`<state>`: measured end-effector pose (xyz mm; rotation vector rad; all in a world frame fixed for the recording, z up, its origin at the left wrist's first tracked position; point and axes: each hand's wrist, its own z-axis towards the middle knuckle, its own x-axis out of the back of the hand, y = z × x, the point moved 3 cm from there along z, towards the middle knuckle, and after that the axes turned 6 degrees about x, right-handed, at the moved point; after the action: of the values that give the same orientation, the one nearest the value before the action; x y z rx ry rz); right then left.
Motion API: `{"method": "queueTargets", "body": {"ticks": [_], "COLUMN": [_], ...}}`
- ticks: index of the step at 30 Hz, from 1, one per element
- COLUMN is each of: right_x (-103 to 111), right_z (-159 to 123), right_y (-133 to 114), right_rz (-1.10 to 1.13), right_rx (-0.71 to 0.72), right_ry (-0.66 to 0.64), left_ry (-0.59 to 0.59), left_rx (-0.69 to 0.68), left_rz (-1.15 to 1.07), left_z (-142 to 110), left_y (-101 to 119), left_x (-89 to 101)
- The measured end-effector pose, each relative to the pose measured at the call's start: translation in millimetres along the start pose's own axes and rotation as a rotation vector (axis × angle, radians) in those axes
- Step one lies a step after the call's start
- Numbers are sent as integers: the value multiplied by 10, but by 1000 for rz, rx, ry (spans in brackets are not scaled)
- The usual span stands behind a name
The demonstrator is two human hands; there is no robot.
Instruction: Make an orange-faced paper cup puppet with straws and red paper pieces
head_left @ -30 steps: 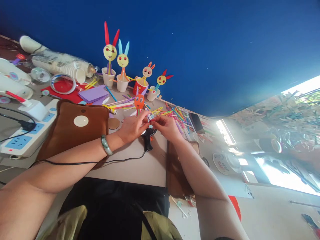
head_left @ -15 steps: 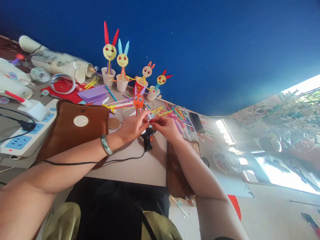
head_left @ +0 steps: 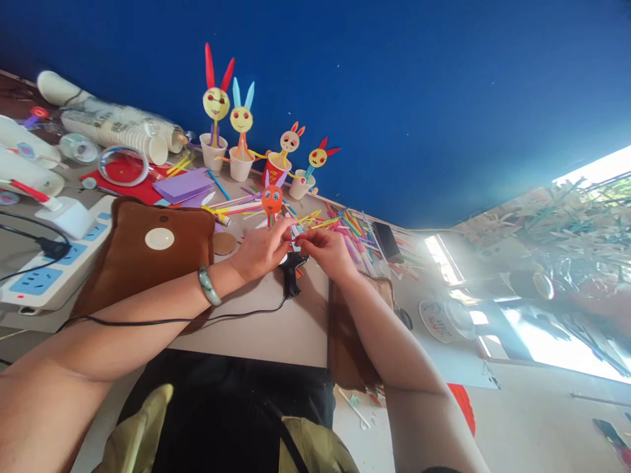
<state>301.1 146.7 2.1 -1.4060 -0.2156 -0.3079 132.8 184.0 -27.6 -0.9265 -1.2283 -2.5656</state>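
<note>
My left hand (head_left: 263,249) and my right hand (head_left: 329,253) meet above the table, thumbs and fingers pinched close together. Between the fingertips shows a small reddish bit, too small to name. Just behind my left hand rises an orange rabbit-face figure (head_left: 272,200) with purple ears and a thin stem; its lower end is hidden by the hand, so I cannot tell whether the hand grips it. Beneath the fingertips lies a black glue gun (head_left: 292,279), its cord (head_left: 197,322) running left past my left forearm.
Rabbit-face figures in cups (head_left: 241,164) stand along the blue wall. Colourful sticks (head_left: 352,226) and purple paper (head_left: 182,186) cover the table's back. A brown pouch (head_left: 148,259) and a power strip (head_left: 54,263) lie left. A phone (head_left: 388,243) lies at right; stacked paper cups (head_left: 118,131) at far left.
The orange rabbit face has shifted very slightly left. My fingertips have moved a little, showing more of the reddish bit between them. The glue gun has stayed in place.
</note>
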Motion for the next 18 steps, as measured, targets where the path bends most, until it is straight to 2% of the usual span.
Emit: {"method": "queueTargets", "body": {"ticks": [11, 18], "right_x": [-9, 45], "right_z": [-5, 39], "right_y": [35, 48], "right_rz": [9, -116], "right_rx": [-7, 66], "right_ry": [18, -39], "left_ry": [7, -5], "left_rx": [-3, 0], "left_rz": [-10, -7], "left_z": [0, 3], "left_y": [-7, 8], "left_x": [0, 7]}}
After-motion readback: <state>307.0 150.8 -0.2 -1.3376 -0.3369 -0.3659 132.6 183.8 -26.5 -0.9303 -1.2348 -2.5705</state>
